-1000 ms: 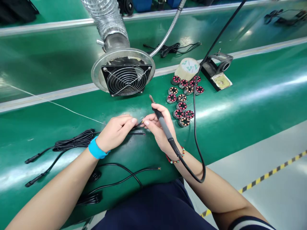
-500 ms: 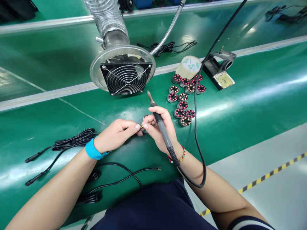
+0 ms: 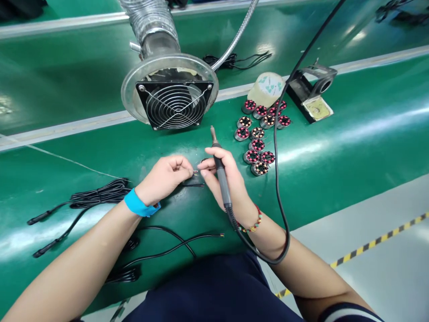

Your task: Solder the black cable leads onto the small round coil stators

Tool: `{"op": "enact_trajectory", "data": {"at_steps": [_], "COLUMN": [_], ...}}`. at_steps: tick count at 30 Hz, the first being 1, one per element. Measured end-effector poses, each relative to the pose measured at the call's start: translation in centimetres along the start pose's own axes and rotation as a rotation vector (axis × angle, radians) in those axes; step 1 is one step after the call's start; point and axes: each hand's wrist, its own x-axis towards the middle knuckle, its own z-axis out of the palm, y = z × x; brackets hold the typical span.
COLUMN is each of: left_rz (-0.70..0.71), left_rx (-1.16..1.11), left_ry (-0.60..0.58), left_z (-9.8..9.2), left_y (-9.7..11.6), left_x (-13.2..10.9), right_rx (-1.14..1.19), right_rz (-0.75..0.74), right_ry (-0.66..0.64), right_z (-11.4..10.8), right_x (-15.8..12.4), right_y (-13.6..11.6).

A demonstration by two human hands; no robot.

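My left hand point(image 3: 169, 175) pinches a black cable near its end, where short thin wire ends point(image 3: 195, 172) stick out past the fingertips. In my right hand point(image 3: 231, 176) rests a soldering iron point(image 3: 221, 176), its tip pointing up and away from me, toward the fan. The right thumb and fingertips are close to the wire ends; whether they touch is too small to tell. A small round part partly shows behind the right fingertips. Another black cable end point(image 3: 196, 185) lies on the green bench just below the hands.
A fume extractor fan point(image 3: 177, 107) hangs ahead of my hands. To the right stand several motor stators point(image 3: 252, 156), a tape roll point(image 3: 266, 87) and a soldering iron stand point(image 3: 313, 96). Bundled black cables point(image 3: 100, 194) lie left, and a loose cable point(image 3: 174, 250) lies near my body.
My hands have drawn slightly apart, and the left has shifted a little up and left. The lower cable end and the wire ends now show between them. The iron's tip has turned more upright.
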Motion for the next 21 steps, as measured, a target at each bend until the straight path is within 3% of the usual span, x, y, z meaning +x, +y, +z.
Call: {"op": "enact_trajectory", "data": {"at_steps": [4,8,13,21], "left_rz": [0.038,0.105,0.104,0.045], "left_rx": [0.072,0.136,0.22,0.244], "left_ry": [0.147,0.181,0.208,0.244], "left_z": [0.4,0.9,1.1,1.3], "left_y": [-0.6,-1.0,-0.9,-0.5], "left_x": [0.8,1.1,1.1,1.1], "right_rx": [-0.099,-0.242,-0.27,-0.233], "right_rz": [0.071,-0.127,-0.305,-0.255], "right_ry": [-0.002,0.114,0.22,0.189], "right_z": [-2.3,-3.6,-3.5,-3.3], "right_x": [0.0,-1.2,-2.3,-2.2], "right_y": [-1.2,-0.9,1.1,1.6]}}
